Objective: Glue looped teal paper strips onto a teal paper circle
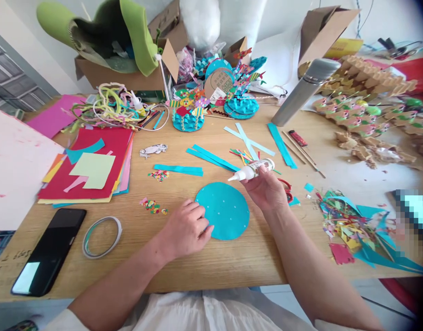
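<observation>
A round blue paper disc (227,207) with small white dots on it lies flat on the table before me. My left hand (188,226) rests over the disc's left edge, its fingers curled in and the thumb over the disc. What those fingers hold, if anything, is hidden. Above the disc's upper right side, my right hand (266,186) grips a white glue bottle (251,170), tilted with its nozzle pointing left. Small heaps of colourful paper dots (154,206) lie left of the disc. Blue paper strips (178,170) lie beyond it, and red-handled scissors (286,187) are partly hidden behind my right wrist.
At left are stacked coloured papers (83,170), a tape roll (101,236) and a black phone (49,253). Decorated blue paper crafts (188,120) and a grey thermos (302,94) stand behind. Paper scraps (356,225) and egg-carton pieces (373,154) lie at right.
</observation>
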`<state>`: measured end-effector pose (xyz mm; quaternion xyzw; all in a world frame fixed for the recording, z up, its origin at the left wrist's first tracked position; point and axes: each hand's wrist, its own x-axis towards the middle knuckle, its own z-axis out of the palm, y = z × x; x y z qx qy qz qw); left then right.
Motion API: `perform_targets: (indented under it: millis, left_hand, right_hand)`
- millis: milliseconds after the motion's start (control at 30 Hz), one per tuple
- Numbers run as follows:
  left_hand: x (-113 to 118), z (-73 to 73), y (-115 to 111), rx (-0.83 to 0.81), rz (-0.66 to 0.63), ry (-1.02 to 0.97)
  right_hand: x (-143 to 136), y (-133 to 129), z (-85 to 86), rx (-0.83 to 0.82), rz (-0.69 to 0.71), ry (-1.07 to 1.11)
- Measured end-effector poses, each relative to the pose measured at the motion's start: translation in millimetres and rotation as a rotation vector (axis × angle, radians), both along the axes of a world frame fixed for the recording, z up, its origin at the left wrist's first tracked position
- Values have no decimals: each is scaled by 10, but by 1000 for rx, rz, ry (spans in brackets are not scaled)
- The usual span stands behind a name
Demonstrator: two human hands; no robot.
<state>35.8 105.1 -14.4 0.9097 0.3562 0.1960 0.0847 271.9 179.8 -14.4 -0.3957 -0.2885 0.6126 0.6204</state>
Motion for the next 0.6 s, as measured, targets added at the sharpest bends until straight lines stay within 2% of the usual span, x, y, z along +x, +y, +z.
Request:
perform_targets:
  millis: [300,433,500,600]
  left_hand:
    - [42,-96,-58,57,2,-86]
    - [49,-119,-72,81,4,-97]
    - [51,-117,-80,80,0,-85]
    - [55,-110,-94,95,-6,-62]
  right_hand:
    - [-14,-14,-74,-1,34,51]
    - [-46,-7,-29,-3,35,-15]
    - [-52,94,35,-9,38,-82]
    - [-40,439,107,26,22,-253]
